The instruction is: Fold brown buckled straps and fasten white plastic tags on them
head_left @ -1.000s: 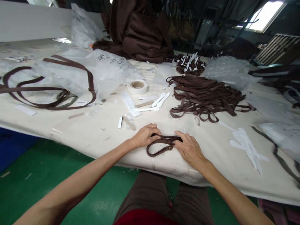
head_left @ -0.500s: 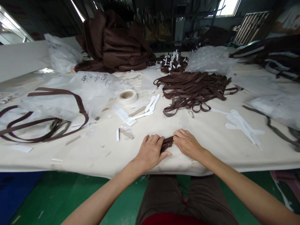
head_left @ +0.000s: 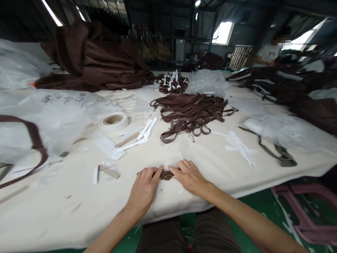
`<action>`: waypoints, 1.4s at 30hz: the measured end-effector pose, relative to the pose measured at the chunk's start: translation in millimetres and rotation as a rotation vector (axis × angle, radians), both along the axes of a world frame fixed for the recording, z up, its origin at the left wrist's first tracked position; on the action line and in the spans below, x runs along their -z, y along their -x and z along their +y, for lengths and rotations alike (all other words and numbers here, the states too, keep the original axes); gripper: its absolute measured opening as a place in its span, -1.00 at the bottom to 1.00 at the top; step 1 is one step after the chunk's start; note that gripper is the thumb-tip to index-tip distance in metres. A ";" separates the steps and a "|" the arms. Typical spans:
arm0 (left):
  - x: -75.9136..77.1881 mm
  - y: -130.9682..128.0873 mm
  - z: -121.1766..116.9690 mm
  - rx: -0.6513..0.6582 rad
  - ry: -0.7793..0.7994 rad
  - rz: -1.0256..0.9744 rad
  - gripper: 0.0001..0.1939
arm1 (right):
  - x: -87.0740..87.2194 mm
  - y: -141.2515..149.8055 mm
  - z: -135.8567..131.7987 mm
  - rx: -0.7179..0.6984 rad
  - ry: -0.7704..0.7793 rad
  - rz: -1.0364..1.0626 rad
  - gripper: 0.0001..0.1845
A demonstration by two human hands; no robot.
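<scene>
A dark brown strap (head_left: 165, 173), folded into a short bundle with a brass buckle (head_left: 168, 177) uppermost, lies on the cream-covered table near its front edge. My left hand (head_left: 144, 188) is closed over the strap's left end, fingertips curled on top. At the right end, the thumb and fingers of my right hand (head_left: 190, 176) pinch it. Only the short middle stretch with the buckle shows between both hands. Beyond them, a pile of similar brown straps (head_left: 193, 112) lies in loose loops.
A roll of white tape (head_left: 123, 121), white strips (head_left: 147, 128) and clear plastic bags (head_left: 63, 109) lie to the left. Further white strips (head_left: 240, 147) and a dark green strap (head_left: 279, 154) are at right. Brown fabric (head_left: 107, 59) is heaped behind. Another person (head_left: 267, 52) stands far right.
The view has swung to the right, bringing another person into sight. The strap bundle now lies flatter with its buckle showing, and my right hand reaches further over its end.
</scene>
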State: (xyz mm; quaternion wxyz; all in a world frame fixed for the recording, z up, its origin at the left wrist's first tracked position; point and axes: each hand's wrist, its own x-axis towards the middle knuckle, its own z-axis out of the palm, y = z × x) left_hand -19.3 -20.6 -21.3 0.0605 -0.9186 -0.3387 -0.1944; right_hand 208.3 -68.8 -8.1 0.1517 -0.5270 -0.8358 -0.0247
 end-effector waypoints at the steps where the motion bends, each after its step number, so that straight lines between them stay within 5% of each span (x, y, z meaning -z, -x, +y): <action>1: 2.9 -0.3 -0.2 -0.014 -0.008 -0.010 -0.59 | 2.3 1.3 -0.7 0.014 0.002 -0.009 -0.74; 6: 6.5 0.9 8.1 0.009 -0.028 -0.055 -0.61 | 3.7 1.3 -0.5 0.025 0.013 0.075 -0.76; 10: 3.1 3.5 10.0 0.058 -0.002 -0.135 -0.65 | 2.3 -39.7 -11.2 0.057 0.034 0.330 -0.70; 14: 1.4 4.1 5.2 0.071 0.036 -0.215 -0.68 | 4.6 -124.1 -28.7 0.447 0.020 0.424 -0.68; 19: -4.0 2.4 2.7 0.094 0.069 -0.236 -0.68 | -8.5 -209.6 -29.1 0.884 0.210 0.168 -0.65; 23: -7.9 2.1 2.3 0.074 0.068 -0.221 -0.66 | -26.5 -236.1 -14.2 0.835 0.372 0.118 -0.75; 30: -9.3 2.6 2.6 0.056 0.031 -0.203 -0.66 | -39.8 -249.5 -4.5 0.634 0.378 0.186 -0.97; 33: -10.0 1.7 3.1 0.047 0.035 -0.198 -0.65 | -41.0 -255.6 0.5 0.592 0.246 0.460 -0.91; 38: -7.4 1.2 2.4 0.006 0.051 -0.212 -0.62 | -61.9 -271.8 22.1 0.655 -0.172 1.367 -0.64; 42: -3.0 3.8 4.0 -0.056 0.137 -0.276 -0.58 | -94.8 -271.7 35.3 0.618 -0.260 1.539 -0.58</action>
